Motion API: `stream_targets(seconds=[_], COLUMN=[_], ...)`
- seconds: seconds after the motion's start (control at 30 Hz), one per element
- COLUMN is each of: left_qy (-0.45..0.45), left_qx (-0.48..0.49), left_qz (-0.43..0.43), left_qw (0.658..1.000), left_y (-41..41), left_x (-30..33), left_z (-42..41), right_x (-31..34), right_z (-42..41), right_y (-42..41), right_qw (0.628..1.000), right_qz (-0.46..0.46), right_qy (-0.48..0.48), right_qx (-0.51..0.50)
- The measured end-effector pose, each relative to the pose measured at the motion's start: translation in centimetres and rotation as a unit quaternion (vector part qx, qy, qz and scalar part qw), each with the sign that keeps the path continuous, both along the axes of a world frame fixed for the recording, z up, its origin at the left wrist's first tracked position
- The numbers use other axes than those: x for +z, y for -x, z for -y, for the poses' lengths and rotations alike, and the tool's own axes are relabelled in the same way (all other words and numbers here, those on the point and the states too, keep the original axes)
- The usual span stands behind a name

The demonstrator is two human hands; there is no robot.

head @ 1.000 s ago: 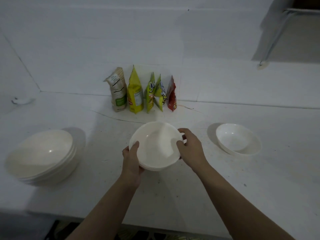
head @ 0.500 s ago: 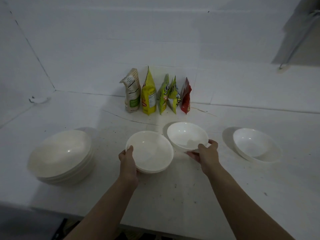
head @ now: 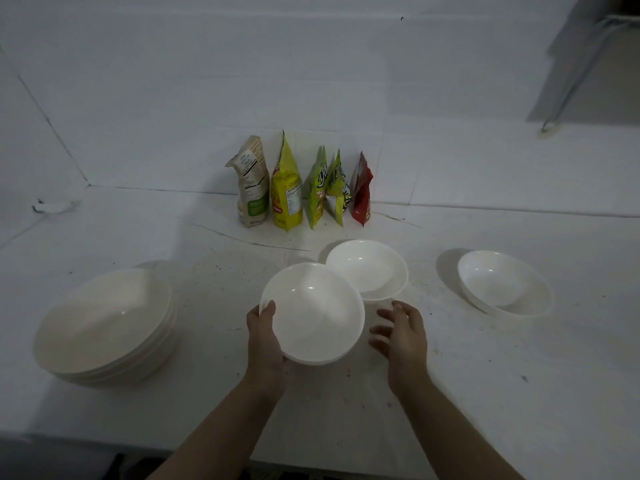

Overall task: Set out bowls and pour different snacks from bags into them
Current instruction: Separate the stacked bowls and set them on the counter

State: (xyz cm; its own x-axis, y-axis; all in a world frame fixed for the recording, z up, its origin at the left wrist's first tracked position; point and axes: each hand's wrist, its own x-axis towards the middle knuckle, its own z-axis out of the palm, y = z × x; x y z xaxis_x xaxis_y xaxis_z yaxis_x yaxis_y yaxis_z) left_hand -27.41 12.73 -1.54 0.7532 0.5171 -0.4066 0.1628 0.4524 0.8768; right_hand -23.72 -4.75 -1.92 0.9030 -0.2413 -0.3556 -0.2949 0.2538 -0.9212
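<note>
We are cradling the small stack of bowls (head: 313, 311) above the counter (head: 485, 393) in our left hand (head: 265, 336), thumb hooking its rim, right hand (head: 403, 336) spreading empty beside it, judging them stiff, slick, breakable, best gripped under the rim.

Five snack bags (head: 301, 188) stand in a row at the far side: one beige, one yellow, two green and one red. Near them are three small white bowls (head: 367, 268), and at the left sits one stack of larger bowls (head: 104, 323) (how many in it cannot be told).
</note>
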Motion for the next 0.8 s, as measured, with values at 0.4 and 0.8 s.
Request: stream_targets(seconds=[0.4,0.8], left_qy=[-0.114,-0.116], left_qx=[0.062,0.167], left_qz=[0.050,0.121], left_qw=[0.990,0.972], left_y=[0.2,0.0], left_x=[3.5,9.6], left_z=[-2.0,-16.3], right_x=[3.0,9.7], right_z=[-3.7,-13.6], right_y=[-1.4,-1.6], right_qw=[0.923,0.984], right_qz=[0.190,0.143], right_qy=[0.263,-0.030], right_qx=[0.209,0.103])
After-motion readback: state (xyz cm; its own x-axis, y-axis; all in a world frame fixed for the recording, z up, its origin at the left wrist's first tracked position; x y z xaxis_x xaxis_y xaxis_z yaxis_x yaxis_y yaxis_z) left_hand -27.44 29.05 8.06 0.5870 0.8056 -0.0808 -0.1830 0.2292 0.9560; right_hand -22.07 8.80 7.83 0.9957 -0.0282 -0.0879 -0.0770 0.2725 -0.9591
